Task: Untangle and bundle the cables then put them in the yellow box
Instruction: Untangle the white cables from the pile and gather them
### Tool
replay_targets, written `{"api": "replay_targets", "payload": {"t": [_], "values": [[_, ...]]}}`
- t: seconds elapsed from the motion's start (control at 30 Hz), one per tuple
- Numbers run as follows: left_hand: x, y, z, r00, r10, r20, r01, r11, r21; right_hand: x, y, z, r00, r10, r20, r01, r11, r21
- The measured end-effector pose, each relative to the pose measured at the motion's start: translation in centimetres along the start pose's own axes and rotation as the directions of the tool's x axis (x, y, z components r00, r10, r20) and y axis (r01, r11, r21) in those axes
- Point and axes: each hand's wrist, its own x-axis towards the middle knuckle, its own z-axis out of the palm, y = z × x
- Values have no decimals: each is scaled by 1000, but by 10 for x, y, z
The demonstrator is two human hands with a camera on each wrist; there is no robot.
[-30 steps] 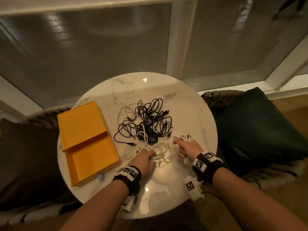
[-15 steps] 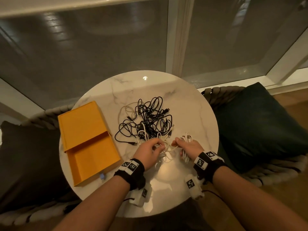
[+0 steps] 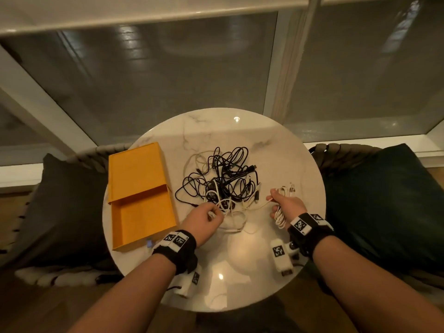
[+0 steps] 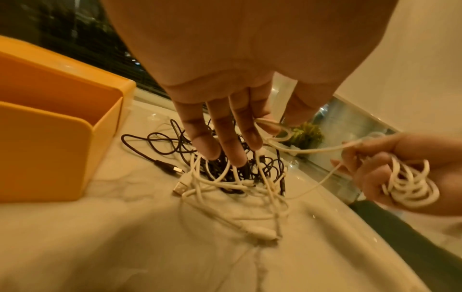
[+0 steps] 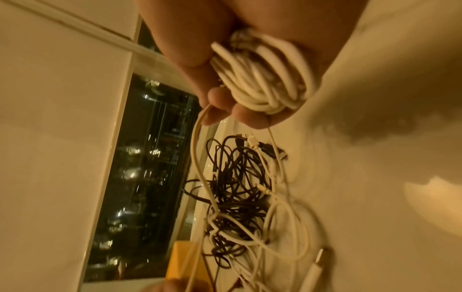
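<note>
Marble table (image 3: 276, 150): R fingers (image 5: 222, 98) grip white coil (image 5: 262, 79), L fingers (image 4: 265, 120) pinch strand (image 4: 312, 151)

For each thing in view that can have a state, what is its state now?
Yellow box: open, empty, lid behind it.
Coiled white cable: bundled in the right hand, one strand running to the pile.
Pile of black and white cables: tangled, on the round marble table.
Left hand: pinches a white strand.

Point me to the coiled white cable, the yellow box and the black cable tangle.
coiled white cable (image 5: 265, 79), right wrist view, middle of the coil.
yellow box (image 3: 144, 219), head view, bare inner floor.
black cable tangle (image 3: 228, 179), head view, centre of the pile.
</note>
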Motion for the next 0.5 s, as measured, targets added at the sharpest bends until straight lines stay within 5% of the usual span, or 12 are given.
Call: {"api": "replay_targets", "payload": {"t": [0.13, 0.3, 0.5], "values": [[2, 10, -5, 992, -3, -125, -11, 994, -107, 1, 3, 2, 998, -52, 40, 62, 957, -283], [5, 37, -15, 973, -43, -227, -60, 902, -428, 2, -1, 0, 975, 0, 221, 140, 774, -618], [4, 61, -25, 953, 32, -301, -168, 883, -438, 8, -12, 2, 965, -43, 260, 222, 666, -713]]}}
